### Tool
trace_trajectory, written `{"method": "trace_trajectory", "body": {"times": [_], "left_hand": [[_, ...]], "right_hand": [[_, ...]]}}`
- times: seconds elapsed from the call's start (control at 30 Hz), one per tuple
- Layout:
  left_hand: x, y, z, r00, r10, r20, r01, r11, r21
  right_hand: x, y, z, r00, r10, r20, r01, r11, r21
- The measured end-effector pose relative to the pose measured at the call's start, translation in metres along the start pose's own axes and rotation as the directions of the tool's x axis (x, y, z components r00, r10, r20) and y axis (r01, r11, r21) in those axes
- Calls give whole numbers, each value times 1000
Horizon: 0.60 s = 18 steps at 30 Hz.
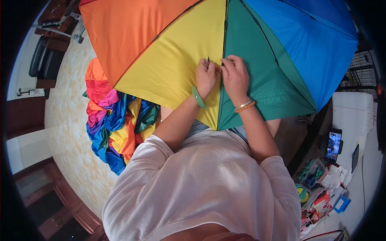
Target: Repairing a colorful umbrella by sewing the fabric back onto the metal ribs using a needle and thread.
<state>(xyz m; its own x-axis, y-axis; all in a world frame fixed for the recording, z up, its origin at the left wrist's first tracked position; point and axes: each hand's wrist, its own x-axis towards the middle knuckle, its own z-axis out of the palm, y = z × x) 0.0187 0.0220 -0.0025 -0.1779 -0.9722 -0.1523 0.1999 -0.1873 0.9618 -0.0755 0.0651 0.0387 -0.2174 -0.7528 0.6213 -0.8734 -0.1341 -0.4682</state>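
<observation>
An open umbrella [173, 60] with its inner side toward me spreads over my lap, in orange, yellow, green and blue panels. A dark rib [225, 36] runs down the seam between the yellow and green panels. My left hand [206, 80] is closed over the yellow panel, just left of that rib; a thin dark pointed tool [208, 61] sticks up from its fingers. Across the rib, my right hand [236, 80] has its fingers bent and pinched together at the seam. What lies between its fingertips is too small to make out. Both hands nearly touch.
A heap of multicoloured cloth [120, 120] lies on the floor to the left. On the right, a white table [358, 201] bears a phone [334, 144] on a stand, a clear box of green spools [313, 172] and packets. A black chair [42, 60] stands far left.
</observation>
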Motion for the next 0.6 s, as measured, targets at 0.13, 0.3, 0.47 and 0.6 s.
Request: {"method": "trace_trajectory", "body": {"times": [0.13, 0.3, 0.47, 0.6], "left_hand": [[-1, 2, 1, 999, 46, -24, -47, 999, -10], [-2, 2, -1, 994, 90, 62, -92, 995, 29], [-2, 1, -4, 973, 150, 176, -189, 955, 231], [-8, 11, 2, 939, 270, 214, -342, 809, 479]], "right_hand": [[11, 3, 9, 996, -85, -6, 83, 989, -124], [25, 0, 0, 977, 174, 123, -199, 951, 236], [39, -10, -37, 885, 374, 277, -464, 662, 589], [35, -9, -49, 882, 398, 250, -458, 606, 650]]}}
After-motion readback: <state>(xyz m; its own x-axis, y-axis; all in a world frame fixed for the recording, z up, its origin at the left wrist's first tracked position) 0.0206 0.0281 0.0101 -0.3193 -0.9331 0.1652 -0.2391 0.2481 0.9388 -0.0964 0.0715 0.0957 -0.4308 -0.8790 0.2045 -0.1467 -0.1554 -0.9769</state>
